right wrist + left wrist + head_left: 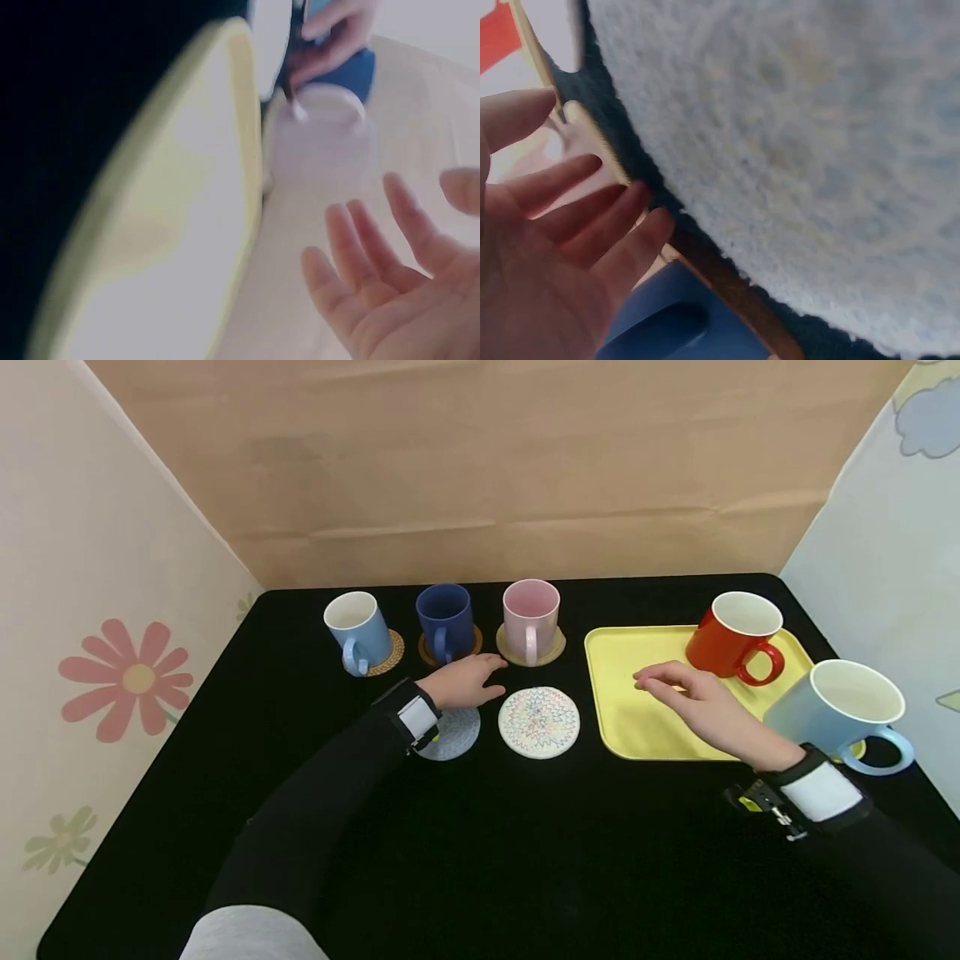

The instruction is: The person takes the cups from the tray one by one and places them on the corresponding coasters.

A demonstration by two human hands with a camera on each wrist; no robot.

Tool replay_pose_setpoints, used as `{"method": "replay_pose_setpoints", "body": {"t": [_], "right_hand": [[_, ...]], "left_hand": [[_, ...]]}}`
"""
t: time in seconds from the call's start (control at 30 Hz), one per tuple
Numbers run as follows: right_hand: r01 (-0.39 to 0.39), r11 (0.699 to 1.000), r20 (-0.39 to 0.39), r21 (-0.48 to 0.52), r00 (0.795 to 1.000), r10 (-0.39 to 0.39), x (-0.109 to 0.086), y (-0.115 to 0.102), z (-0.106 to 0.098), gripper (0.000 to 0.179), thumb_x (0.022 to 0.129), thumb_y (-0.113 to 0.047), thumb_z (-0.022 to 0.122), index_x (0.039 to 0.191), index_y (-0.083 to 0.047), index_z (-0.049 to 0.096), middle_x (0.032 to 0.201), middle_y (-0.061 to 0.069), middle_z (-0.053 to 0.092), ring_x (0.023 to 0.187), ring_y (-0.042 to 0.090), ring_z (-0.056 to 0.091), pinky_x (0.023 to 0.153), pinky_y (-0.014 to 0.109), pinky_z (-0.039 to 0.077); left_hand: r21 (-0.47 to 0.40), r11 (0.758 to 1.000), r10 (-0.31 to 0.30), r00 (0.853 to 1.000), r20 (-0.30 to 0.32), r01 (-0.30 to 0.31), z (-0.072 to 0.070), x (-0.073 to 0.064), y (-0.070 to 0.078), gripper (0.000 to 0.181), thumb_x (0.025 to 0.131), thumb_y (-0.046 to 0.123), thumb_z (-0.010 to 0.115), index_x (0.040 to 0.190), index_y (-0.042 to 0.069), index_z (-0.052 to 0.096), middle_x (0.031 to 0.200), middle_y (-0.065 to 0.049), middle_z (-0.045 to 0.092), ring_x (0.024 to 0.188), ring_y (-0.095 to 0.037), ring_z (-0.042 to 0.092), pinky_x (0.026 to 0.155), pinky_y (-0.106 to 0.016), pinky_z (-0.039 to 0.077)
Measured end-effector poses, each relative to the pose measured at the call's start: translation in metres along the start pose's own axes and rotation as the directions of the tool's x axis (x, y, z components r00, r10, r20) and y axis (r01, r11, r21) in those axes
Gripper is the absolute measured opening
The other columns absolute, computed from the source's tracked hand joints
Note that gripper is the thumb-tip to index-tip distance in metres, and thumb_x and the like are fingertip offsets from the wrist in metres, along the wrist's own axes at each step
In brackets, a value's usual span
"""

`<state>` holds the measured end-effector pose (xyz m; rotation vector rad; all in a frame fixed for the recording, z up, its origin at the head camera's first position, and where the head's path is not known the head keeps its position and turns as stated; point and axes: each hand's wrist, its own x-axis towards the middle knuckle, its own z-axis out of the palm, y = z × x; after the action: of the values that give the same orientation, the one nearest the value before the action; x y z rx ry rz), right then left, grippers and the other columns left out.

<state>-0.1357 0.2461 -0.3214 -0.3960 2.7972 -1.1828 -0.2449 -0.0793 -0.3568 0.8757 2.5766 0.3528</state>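
- Nearest the head camera, a grey sleeve point(253, 935) shows at 7 o'clock; past it the left hand point(467, 681) reaches out, fingers extended and slightly apart, gripping nothing. Whether it touches anything, I cannot tell.
- Around that hand: navy mug point(444, 614) at 12, on a brown coaster point(477, 643); pink mug point(531, 610) at 1–2, on a tan coaster point(558, 647); white patterned coaster point(538, 722) at 4; grey coaster point(457, 735) at 6, partly under the wrist; small light-blue mug point(360, 631), white inside, at 10 on a woven coaster point(392, 656).
- Right hand point(697, 706): fingers loosely extended, grasping nothing, over a yellow tray point(622, 672). This carries a white-lined red mug point(735, 635) towards 1 o'clock; a large light-blue mug point(840, 706), also white inside, overlaps its 4 o'clock corner, base hidden.
- Left wrist view: a blurred pale coaster fills 2 o'clock; left fingers spread at 8, navy mug at 7.
- Right wrist view: tray rim closest, at 9; right fingers spread at 4; pink mug at 1.
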Motion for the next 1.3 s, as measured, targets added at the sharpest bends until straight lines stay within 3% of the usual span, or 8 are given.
{"method": "replay_pose_setpoints", "body": {"t": [0.07,0.23,0.33,0.47,0.6,0.83,1.03,1.3], "right_hand": [[0.043,0.995,-0.049,-0.094,0.998,-0.048,-0.01,0.003,-0.011,0.029,0.103,-0.021,0.05,0.119,0.001,0.061,0.121,0.02,0.06,0.11,0.035,0.054,0.089,0.047,0.046],[0.078,0.949,-0.205,-0.304,0.968,-0.145,-0.031,0.014,-0.043,0.02,0.099,-0.014,0.056,0.11,0.001,0.063,0.121,0.021,0.056,0.108,0.037,0.049,0.076,0.031,0.037],[0.01,0.931,-0.314,-0.366,0.94,-0.134,-0.041,0.025,-0.062,0.021,0.1,-0.012,0.054,0.108,0.007,0.06,0.124,0.026,0.05,0.108,0.042,0.044,0.074,0.032,0.033],[-0.144,0.909,-0.4,-0.391,0.916,-0.027,-0.049,0.041,-0.08,0.03,0.101,-0.015,0.047,0.111,0.013,0.052,0.131,0.033,0.04,0.117,0.05,0.035,0.093,0.055,0.033],[-0.254,0.878,-0.389,-0.405,0.917,0.086,-0.053,0.057,-0.09,0.047,0.101,-0.026,0.047,0.122,0.015,0.041,0.139,0.038,0.028,0.128,0.055,0.022,0.105,0.065,0.019],[-0.378,0.817,-0.33,-0.435,0.911,0.246,-0.056,0.077,-0.093,0.073,0.097,-0.043,0.053,0.134,0.015,0.028,0.133,0.043,0.023,0.116,0.058,0.023,0.089,0.071,0.028],[-0.36,0.802,-0.284,-0.478,0.927,0.247,-0.059,0.082,-0.091,0.077,0.095,-0.045,0.056,0.131,0.018,0.029,0.124,0.046,0.027,0.106,0.059,0.029,0.085,0.072,0.03],[-0.343,0.793,-0.283,-0.504,0.933,0.224,-0.056,0.081,-0.086,0.077,0.092,-0.051,0.057,0.127,0.014,0.035,0.117,0.042,0.032,0.1,0.057,0.034,0.078,0.069,0.036]], "left_hand": [[-0.011,0.999,0.047,0.998,-0.04,-0.048,-0.001,-0.011,0.002,0.048,0.102,0.03,0.052,0.143,0.007,0.046,0.147,-0.011,0.043,0.133,-0.023,0.042,0.108,-0.037,0.034],[-0.019,0.99,0.137,0.983,-0.122,-0.14,0.002,-0.034,0.006,0.038,0.101,0.027,0.053,0.136,0.011,0.055,0.137,-0.006,0.055,0.122,-0.017,0.053,0.099,-0.034,0.044],[0.007,0.982,0.186,0.968,-0.169,-0.188,0.006,-0.04,0.007,0.033,0.101,0.026,0.054,0.131,0.012,0.059,0.132,-0.004,0.058,0.117,-0.015,0.056,0.094,-0.032,0.047],[0.041,0.971,0.239,0.946,-0.221,-0.236,0.01,-0.044,0.008,0.028,0.101,0.024,0.055,0.126,0.013,0.062,0.126,-0.002,0.061,0.111,-0.013,0.059,0.09,-0.029,0.049],[0.059,0.963,0.27,0.933,-0.238,-0.263,0.013,-0.047,0.006,0.026,0.1,0.022,0.056,0.123,0.011,0.063,0.122,-0.002,0.062,0.107,-0.012,0.06,0.087,-0.028,0.05],[0.095,0.955,0.296,0.919,-0.26,-0.281,0.016,-0.052,0.004,0.024,0.1,0.021,0.057,0.121,0.012,0.064,0.121,-0.002,0.062,0.104,-0.012,0.061,0.083,-0.027,0.051],[0.118,0.949,0.315,0.907,-0.28,-0.293,0.016,-0.053,0.005,0.023,0.1,0.02,0.057,0.12,0.01,0.064,0.12,-0.003,0.062,0.102,-0.011,0.061,0.081,-0.026,0.051],[0.113,0.95,0.311,0.905,-0.292,-0.29,0.016,-0.054,0.004,0.023,0.099,0.02,0.058,0.119,0.011,0.064,0.12,-0.003,0.062,0.101,-0.011,0.061,0.081,-0.025,0.051]]}}
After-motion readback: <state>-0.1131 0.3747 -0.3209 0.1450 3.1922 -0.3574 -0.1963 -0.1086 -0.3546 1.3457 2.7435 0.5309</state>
